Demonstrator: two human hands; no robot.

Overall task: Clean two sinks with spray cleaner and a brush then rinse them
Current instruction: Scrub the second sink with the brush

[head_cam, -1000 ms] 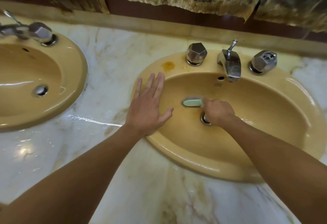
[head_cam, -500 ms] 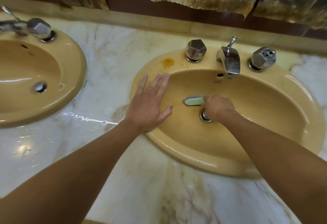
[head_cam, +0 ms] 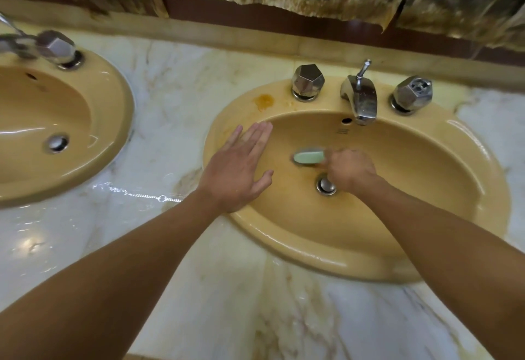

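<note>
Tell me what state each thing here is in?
Left hand: rests flat on the rim of the right sink.
Right hand: grips the brush.
Brush: held inside the basin, near the drain.
Right sink: orange stain on rim.
Faucet: no water running.
Left sink: no hand on it.
Counter: wet.

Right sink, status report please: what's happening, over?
Left grip flat on tan oval ceramic sink rim. Right grip holds pale green plastic brush in basin, beside metal drain. Nothing in the way.

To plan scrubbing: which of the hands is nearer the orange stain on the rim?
Left. The left hand lies flat on the rim, fingertips just short of the orange stain; the right hand grips the brush in the basin, by the drain.
</note>
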